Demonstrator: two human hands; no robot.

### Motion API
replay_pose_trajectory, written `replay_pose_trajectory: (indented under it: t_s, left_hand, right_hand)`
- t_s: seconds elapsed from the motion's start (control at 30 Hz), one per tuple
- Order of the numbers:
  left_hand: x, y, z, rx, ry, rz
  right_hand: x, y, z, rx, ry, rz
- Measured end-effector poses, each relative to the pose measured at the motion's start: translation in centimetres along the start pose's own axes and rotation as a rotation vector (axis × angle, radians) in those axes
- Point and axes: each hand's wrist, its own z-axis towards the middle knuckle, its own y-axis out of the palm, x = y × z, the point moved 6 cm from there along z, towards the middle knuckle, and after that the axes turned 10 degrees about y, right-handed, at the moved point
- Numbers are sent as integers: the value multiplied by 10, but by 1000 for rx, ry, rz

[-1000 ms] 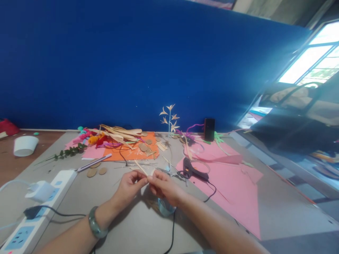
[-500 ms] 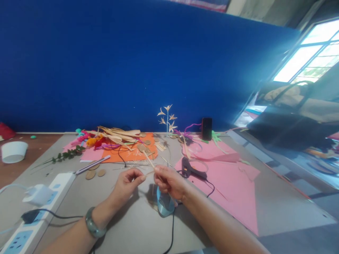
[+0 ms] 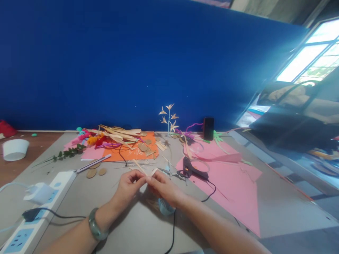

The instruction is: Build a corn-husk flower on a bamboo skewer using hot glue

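My left hand and my right hand meet above the table, fingertips touching. Both pinch a narrow pale strip, like dried husk, whose one end sticks up and away to the left. A wider pale bit of it shows at my right fingertips. Beneath my right hand lies a roll of light blue ribbon, partly covered. Just beyond that hand, a slim metal tool, perhaps scissors, rests beside a black glue gun. A stem with several pale husk flowers stands at the back.
Orange paper holds dried husk strips and small round discs. Pink sheets lie right. A white power strip, a cutter knife and a leafy sprig are left. A dark phone-like block stands behind.
My hands have come together, the right one moving left and lower. The strip's raised end has shifted left and down. The metal tool beside the glue gun shows more now.
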Motion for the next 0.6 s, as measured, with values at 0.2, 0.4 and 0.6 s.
replay_pose_trajectory:
  t_s: [0.2,0.4,0.6]
  left_hand:
    - [0,1,-1,-33,24,85]
    - [5,1,0,-68,46,47]
    - [9,-3,5,-55,46,9]
  right_hand:
    - [3,-4,2,-17,50,57]
    - [-1,-4,-2,-102,128,178]
    - [-12,-14,-3,-125,134,263]
